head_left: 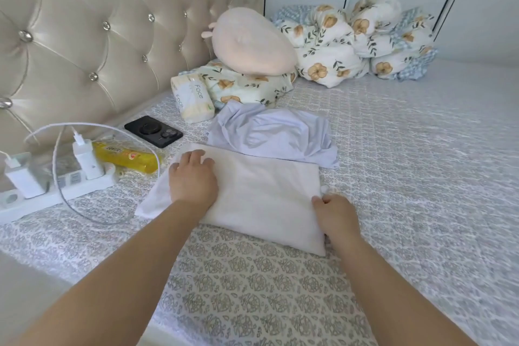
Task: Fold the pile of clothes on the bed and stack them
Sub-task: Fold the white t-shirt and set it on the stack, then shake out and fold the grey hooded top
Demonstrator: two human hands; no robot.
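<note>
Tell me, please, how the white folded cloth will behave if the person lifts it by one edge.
The white folded cloth will probably droop and unfold, since its left corner already lies loose. It looks thin, so likely light. The right hand pinching one edge may not keep the layers together.

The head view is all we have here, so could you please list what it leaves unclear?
- White garment: its type; it is folded.
- Pale blue garment: near edge lies under the white one.
- Right hand: fingers curl over the white garment's edge, tips hidden.
- Yellow packet: print too small.
- Power strip: cut off by the left edge.
</note>
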